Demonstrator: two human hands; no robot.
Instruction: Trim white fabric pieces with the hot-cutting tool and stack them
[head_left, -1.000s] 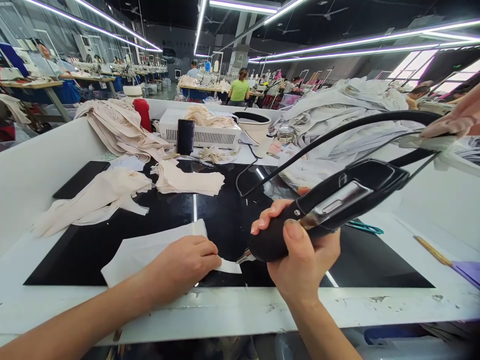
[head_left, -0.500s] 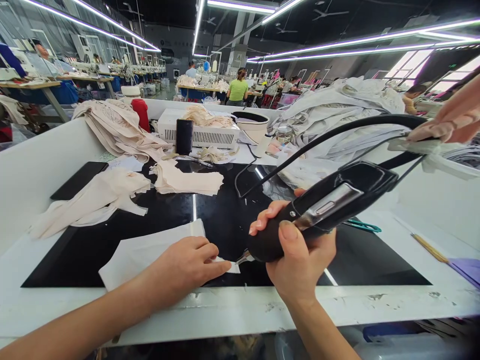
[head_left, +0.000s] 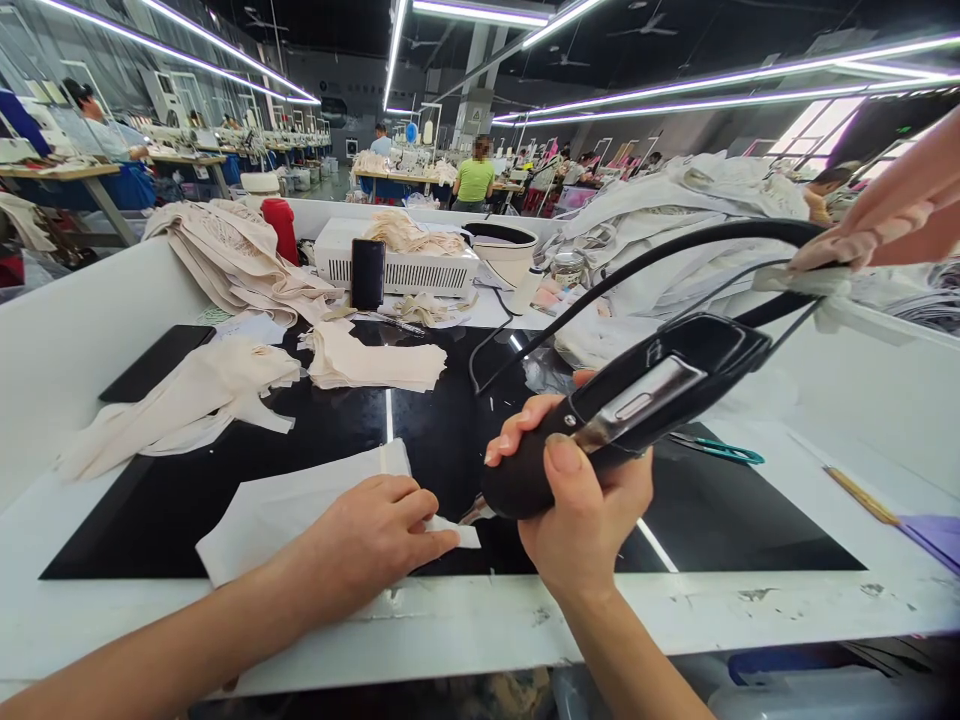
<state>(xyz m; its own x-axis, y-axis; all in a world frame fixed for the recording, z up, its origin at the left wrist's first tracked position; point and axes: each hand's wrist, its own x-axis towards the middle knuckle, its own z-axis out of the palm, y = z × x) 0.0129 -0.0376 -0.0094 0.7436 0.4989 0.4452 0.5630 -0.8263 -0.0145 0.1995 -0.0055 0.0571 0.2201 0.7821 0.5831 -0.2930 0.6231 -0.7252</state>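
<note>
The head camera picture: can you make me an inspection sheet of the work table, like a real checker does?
Surface: black mat on a white table; small light specks on the mat.
Job's things: white cloth on the mat; black hand tool, metal tip close to a narrow white end; contact unclear.
Clutter: cream cloth stack, dark phone, teal-handled snips.
Hands: left hand on the white cloth; right hand around the tool; another person's hand at upper right.
Cables: black cable arching above the mat.
Surroundings: person in a green top, ceiling lights.
</note>
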